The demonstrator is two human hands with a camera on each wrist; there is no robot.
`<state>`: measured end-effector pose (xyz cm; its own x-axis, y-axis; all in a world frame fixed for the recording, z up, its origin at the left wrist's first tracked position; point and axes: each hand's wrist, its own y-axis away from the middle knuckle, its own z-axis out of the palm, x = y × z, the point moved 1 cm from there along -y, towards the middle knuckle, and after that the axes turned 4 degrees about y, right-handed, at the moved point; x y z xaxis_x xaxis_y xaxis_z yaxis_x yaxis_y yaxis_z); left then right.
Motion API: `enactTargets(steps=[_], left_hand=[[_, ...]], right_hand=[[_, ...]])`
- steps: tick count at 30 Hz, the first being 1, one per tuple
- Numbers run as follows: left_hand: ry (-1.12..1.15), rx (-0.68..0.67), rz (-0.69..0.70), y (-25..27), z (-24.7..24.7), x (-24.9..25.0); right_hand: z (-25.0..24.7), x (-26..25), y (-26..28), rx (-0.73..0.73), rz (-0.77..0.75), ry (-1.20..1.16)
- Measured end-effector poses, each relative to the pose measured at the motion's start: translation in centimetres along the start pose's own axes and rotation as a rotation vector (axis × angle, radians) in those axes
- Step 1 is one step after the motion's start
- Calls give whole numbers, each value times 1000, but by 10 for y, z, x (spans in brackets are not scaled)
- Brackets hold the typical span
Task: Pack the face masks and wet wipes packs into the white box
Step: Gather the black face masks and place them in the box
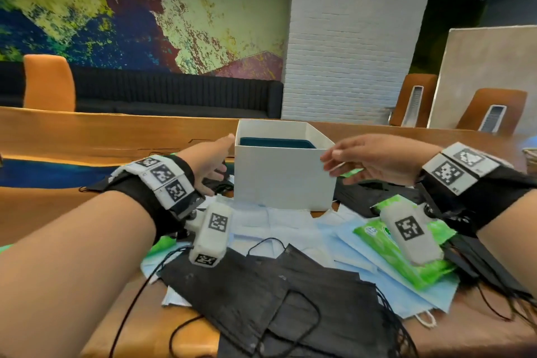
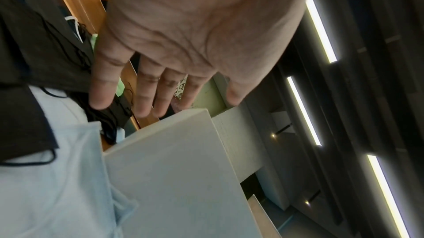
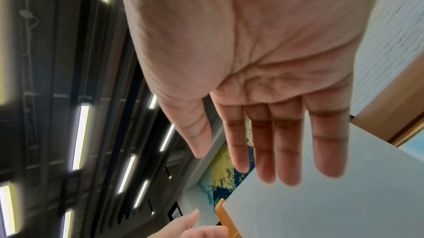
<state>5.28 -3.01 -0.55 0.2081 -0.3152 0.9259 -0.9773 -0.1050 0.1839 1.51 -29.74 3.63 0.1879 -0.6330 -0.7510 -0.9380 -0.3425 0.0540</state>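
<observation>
Head view: the white box (image 1: 283, 177) stands at the centre of the frame on the wooden table (image 1: 58, 203), open-topped, with something dark teal lying inside. The left hand (image 1: 210, 164) reaches to the box's left wall and the right hand (image 1: 374, 158) to its right front corner, both with fingers straight and loosely spread, holding nothing; whether either actually touches the cardboard I cannot tell. Below the box, toward the bottom of the frame, lies the loose pile: black face masks (image 1: 261, 293), pale blue face masks (image 1: 357, 244), and a green wet wipes pack (image 1: 398, 259) at centre right, its long axis running from upper left to lower right. The pack lies nearer the right hand. The pile hugs the box's near side, so little open table shows there; the top opening is unobstructed.

Left wrist view: the palm faces the camera, the fingers (image 2: 143, 97) apart and straight, their tips just beside the box's upper corner. Masks fill the left of the frame.

Right wrist view: the fingers (image 3: 286, 151) are extended, close together, empty, over the box's pale side (image 3: 321, 205). The likely next move is steadying the box, then reaching back for the pile.
</observation>
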Motion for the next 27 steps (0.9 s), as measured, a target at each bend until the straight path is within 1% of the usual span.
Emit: enactTargets(steps=[3, 5, 6, 7, 10, 12, 14, 16, 19, 23, 25, 27], left_hand=[[-133, -89, -62, 29, -9, -13], [-256, -111, -77, 43, -8, -23], [-335, -143, -77, 48, -5, -28], [-430, -200, -70, 54, 0, -32], [-812, -381, -5, 70, 17, -39], [-1034, -444, 35, 78, 28, -39], [-1181, -467, 50, 83, 35, -36], [-1272, -471, 47, 81, 40, -35], [-1300, -492, 16, 77, 44, -34], [-1385, -504, 27, 71, 53, -34], [-1414, -486, 48, 66, 55, -35], [-1393, -448, 82, 61, 52, -35]], right_hand=[[17, 14, 13, -125, 46, 52], [30, 21, 21, -197, 78, 135], [36, 23, 24, -237, 89, 190], [43, 26, 27, -277, 96, 238], [63, 30, 36, -358, 97, 348], [72, 33, 39, -382, 89, 400], [78, 35, 42, -371, 85, 457], [82, 36, 45, -340, 103, 548], [85, 40, 46, -303, 133, 706], [92, 50, 38, -265, 170, 781], [95, 54, 34, -260, 188, 807], [94, 57, 31, -277, 189, 836]])
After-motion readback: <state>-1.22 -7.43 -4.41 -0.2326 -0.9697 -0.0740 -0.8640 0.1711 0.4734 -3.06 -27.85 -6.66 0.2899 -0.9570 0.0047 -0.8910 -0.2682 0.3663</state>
